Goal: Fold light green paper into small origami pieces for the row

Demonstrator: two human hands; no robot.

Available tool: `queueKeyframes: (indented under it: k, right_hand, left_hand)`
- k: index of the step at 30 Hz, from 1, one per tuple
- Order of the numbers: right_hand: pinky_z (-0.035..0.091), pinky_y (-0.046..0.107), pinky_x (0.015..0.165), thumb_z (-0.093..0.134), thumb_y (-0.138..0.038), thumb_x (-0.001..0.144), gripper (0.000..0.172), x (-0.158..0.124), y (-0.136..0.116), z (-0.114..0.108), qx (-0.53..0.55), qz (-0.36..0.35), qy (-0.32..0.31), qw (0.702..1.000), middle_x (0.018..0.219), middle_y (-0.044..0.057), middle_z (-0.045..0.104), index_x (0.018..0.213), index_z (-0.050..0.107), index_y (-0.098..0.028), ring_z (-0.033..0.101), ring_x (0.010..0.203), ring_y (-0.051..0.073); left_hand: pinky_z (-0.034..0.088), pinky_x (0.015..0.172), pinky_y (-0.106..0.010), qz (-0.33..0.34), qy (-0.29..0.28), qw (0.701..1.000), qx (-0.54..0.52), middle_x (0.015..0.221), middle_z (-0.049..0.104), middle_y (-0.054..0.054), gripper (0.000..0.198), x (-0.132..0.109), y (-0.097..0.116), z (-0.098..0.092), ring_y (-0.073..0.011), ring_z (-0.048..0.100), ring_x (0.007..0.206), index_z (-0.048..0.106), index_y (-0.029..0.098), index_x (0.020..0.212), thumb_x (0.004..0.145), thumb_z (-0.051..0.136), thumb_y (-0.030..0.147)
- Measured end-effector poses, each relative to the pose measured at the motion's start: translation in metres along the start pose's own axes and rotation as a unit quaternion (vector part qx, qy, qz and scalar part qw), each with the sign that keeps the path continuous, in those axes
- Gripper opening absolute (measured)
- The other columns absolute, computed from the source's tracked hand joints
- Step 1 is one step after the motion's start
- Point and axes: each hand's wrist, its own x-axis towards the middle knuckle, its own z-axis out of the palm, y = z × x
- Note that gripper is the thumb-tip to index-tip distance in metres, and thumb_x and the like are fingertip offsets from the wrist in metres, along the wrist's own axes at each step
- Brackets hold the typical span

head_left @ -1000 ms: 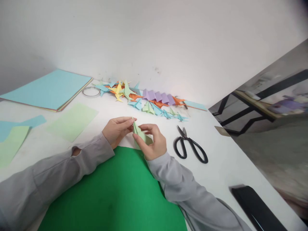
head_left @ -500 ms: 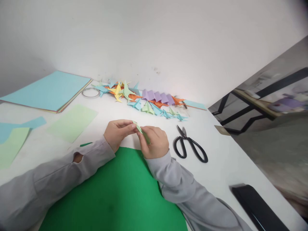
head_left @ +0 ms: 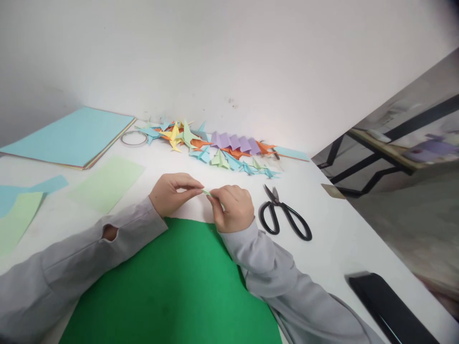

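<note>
Left hand (head_left: 172, 192): fingertips pinched on one end of folded pale-green paper (head_left: 207, 193). Right hand (head_left: 234, 210): curled, gripping the other end. Paper held between both hands, over white table (head_left: 322, 248), beyond far edge of dark green sheet (head_left: 172, 286). Black scissors (head_left: 286, 220) lying just right of right hand. Row of origami figures (head_left: 215, 143) along wall.

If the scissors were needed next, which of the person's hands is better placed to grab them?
Probably the right hand: the black scissors lie just beside it, while the left hand sits farther off. Both pinch the pale green folded paper.
</note>
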Motion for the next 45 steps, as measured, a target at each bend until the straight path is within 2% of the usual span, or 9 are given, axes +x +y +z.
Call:
queueKeyframes:
  k: [4, 8, 15, 24, 29, 34, 36, 40, 45]
  right_hand:
    - [0.026, 0.031, 0.057, 0.049, -0.021, 0.081, 0.016, 0.002, -0.001, -0.002, -0.037, -0.028, -0.009, 0.999, 0.06, 0.003, 0.058, 0.069, 0.059, -0.017, 0.045, 0.06, 0.016]
    - [0.025, 0.031, 0.057, 0.05, -0.021, 0.08, 0.016, 0.003, -0.001, -0.001, -0.044, -0.037, -0.019, 0.998, 0.059, 0.003, 0.057, 0.068, 0.059, -0.017, 0.044, 0.06, 0.016]
    - [0.025, 0.031, 0.057, 0.051, -0.02, 0.077, 0.015, 0.002, -0.002, 0.0, -0.048, -0.042, -0.02, 0.998, 0.058, 0.003, 0.056, 0.065, 0.059, -0.017, 0.043, 0.06, 0.016]
    - [0.025, 0.032, 0.058, 0.051, -0.019, 0.076, 0.015, 0.004, -0.003, 0.0, -0.056, -0.061, -0.028, 0.996, 0.058, 0.002, 0.057, 0.064, 0.059, -0.018, 0.043, 0.06, 0.017]
    - [0.025, 0.032, 0.058, 0.052, -0.018, 0.077, 0.013, 0.004, -0.001, -0.001, -0.052, -0.055, -0.023, 0.997, 0.059, 0.002, 0.058, 0.066, 0.059, -0.018, 0.043, 0.061, 0.016]
    - [0.025, 0.031, 0.059, 0.052, -0.018, 0.077, 0.011, 0.002, 0.002, 0.0, -0.042, -0.039, -0.017, 0.998, 0.061, 0.002, 0.058, 0.07, 0.059, -0.018, 0.044, 0.062, 0.016]
    - [0.025, 0.031, 0.059, 0.052, -0.018, 0.077, 0.011, 0.002, 0.002, 0.0, -0.042, -0.045, -0.016, 0.998, 0.061, 0.002, 0.059, 0.069, 0.059, -0.018, 0.045, 0.062, 0.016]
    - [0.026, 0.032, 0.06, 0.053, -0.017, 0.076, 0.01, 0.001, 0.004, 0.0, -0.052, -0.062, -0.016, 0.997, 0.061, 0.002, 0.059, 0.069, 0.06, -0.018, 0.045, 0.063, 0.016]
    - [0.026, 0.031, 0.06, 0.054, -0.014, 0.074, 0.01, 0.002, 0.003, 0.0, -0.074, -0.086, 0.001, 0.994, 0.058, 0.0, 0.059, 0.067, 0.059, -0.019, 0.045, 0.062, 0.016]
  left_hand:
    - [0.049, 0.065, -0.023, 0.161, -0.055, 0.974, 0.147, 0.072, 0.068, -0.006, 0.011, 0.004, -0.003, -0.007, -0.0121, 0.061, 0.068, 0.067, 0.014, 0.077, 0.076, 0.058, 0.019]
    - [0.047, 0.063, -0.024, 0.248, -0.078, 0.922, 0.288, 0.072, 0.067, -0.005, 0.017, 0.004, -0.004, -0.009, -0.0129, 0.059, 0.068, 0.065, 0.015, 0.077, 0.082, 0.05, 0.021]
    - [0.042, 0.058, -0.029, 0.328, -0.124, 0.817, 0.457, 0.063, 0.061, -0.004, 0.022, 0.007, -0.006, -0.012, -0.016, 0.054, 0.06, 0.062, 0.014, 0.071, 0.083, 0.044, 0.016]
    - [0.04, 0.058, -0.029, 0.342, -0.161, 0.776, 0.505, 0.058, 0.054, -0.004, 0.023, 0.007, -0.001, -0.014, -0.016, 0.05, 0.056, 0.058, 0.014, 0.066, 0.08, 0.042, 0.01]
    - [0.042, 0.059, -0.029, 0.325, -0.162, 0.795, 0.486, 0.059, 0.057, -0.004, 0.025, 0.008, -0.005, -0.017, -0.015, 0.053, 0.057, 0.059, 0.014, 0.067, 0.085, 0.042, 0.019]
    - [0.047, 0.065, -0.024, 0.262, -0.116, 0.894, 0.344, 0.077, 0.066, -0.006, 0.02, 0.005, -0.013, -0.019, -0.0135, 0.06, 0.071, 0.061, 0.013, 0.084, 0.084, 0.046, 0.027]
    - [0.048, 0.066, -0.023, 0.249, -0.093, 0.919, 0.29, 0.078, 0.066, -0.007, 0.018, 0.004, -0.015, -0.019, -0.0131, 0.06, 0.072, 0.061, 0.011, 0.085, 0.081, 0.052, 0.027]
    - [0.049, 0.067, -0.023, 0.234, -0.087, 0.939, 0.238, 0.077, 0.066, -0.007, 0.015, 0.0, -0.014, -0.017, -0.0129, 0.06, 0.072, 0.062, 0.012, 0.084, 0.078, 0.056, 0.024]
    - [0.047, 0.063, -0.023, 0.227, -0.108, 0.938, 0.238, 0.073, 0.064, -0.007, 0.014, -0.002, -0.012, -0.014, -0.0124, 0.058, 0.069, 0.062, 0.013, 0.08, 0.081, 0.05, 0.02]
